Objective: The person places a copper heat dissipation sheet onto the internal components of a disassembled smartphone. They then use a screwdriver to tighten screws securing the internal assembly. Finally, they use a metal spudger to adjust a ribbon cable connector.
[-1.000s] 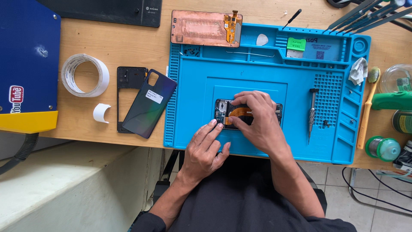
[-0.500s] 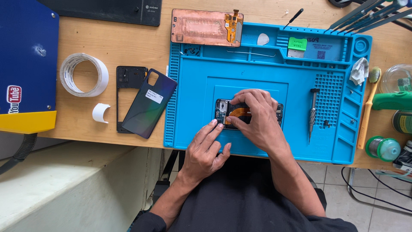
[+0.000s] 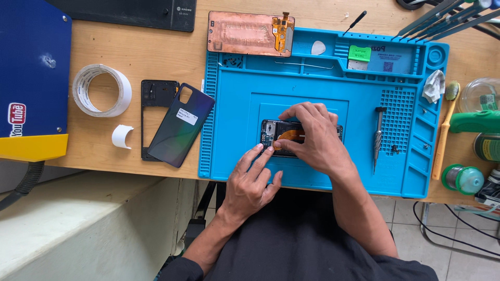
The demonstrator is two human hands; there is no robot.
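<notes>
Left hand lies flat on the blue mat, fingers stretched out, gripping nothing; its fingertips touch the near edge of the opened phone. Right hand covers most of the phone from above, fingers curled down onto it, thumb by the orange ribbon cable; can't tell if it pinches anything. Right of those fingers: a screwdriver lying on the mat. Left of the left fingers, off the mat: a dark back cover, a black frame, a tape roll. Beyond the fingers, at the mat's far edge: a copper-backed screen.
</notes>
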